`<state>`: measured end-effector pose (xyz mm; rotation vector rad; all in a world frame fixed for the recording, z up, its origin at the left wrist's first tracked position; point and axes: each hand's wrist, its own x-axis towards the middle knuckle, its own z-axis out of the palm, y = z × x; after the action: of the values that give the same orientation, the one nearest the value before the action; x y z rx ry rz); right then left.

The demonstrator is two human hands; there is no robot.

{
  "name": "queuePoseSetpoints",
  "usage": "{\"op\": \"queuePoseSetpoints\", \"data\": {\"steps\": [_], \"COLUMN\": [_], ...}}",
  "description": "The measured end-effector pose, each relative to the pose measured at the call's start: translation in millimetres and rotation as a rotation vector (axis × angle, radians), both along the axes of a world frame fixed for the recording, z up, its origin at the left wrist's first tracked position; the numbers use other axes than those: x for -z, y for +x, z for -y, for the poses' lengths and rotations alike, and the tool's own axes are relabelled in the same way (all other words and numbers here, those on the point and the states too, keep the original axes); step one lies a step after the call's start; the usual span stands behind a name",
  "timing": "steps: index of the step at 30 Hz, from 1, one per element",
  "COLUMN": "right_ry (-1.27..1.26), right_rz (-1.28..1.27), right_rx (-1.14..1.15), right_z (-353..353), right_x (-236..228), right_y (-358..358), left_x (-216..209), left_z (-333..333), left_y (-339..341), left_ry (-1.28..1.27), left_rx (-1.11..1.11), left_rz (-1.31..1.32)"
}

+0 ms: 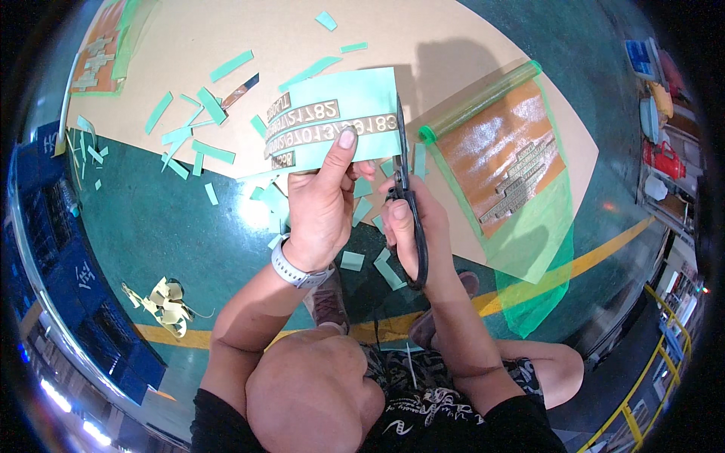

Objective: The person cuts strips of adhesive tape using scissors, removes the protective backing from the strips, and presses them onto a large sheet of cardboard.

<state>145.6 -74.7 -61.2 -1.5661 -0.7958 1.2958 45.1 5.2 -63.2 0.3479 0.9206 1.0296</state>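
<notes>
Left hand (321,208) pinches pale green sheet (340,90) bearing raised characters, thumb on top, sheet held above brown board (181,45). Right hand (417,226) grasps black scissors (408,195), fingers in handles, blades upright along sheet's right edge; cannot tell whether they bite into it. Left and far: green scraps (232,66) scattered over board. Right: orange-brown panel (468,143) on board, green film (483,102) rolled along its far edge. Near left: crumpled beige scraps (170,306) on green floor (143,241).
</notes>
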Motion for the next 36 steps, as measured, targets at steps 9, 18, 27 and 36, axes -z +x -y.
{"op": "queuePoseSetpoints", "data": {"steps": [9,18,27,36], "right_ry": [-0.050,-0.073,-0.166,-0.322], "right_rz": [-0.038,-0.047,-0.152,-0.089], "right_rx": [0.064,0.066,-0.010,-0.487], "right_z": [-2.3,-0.1,14.6,31.1], "right_x": [-4.0,6.7,24.1,24.9], "right_y": [-3.9,-2.7,14.6,76.0], "left_x": [1.1,5.8,31.1,102.9], "left_z": [-0.8,-0.4,-10.9,-31.3], "left_y": [-0.6,-1.2,-9.9,-54.7], "left_ry": [0.017,-0.005,-0.030,-0.284], "left_rx": [-0.032,-0.046,0.101,0.536], "left_rz": [0.019,0.010,-0.051,0.041]}}
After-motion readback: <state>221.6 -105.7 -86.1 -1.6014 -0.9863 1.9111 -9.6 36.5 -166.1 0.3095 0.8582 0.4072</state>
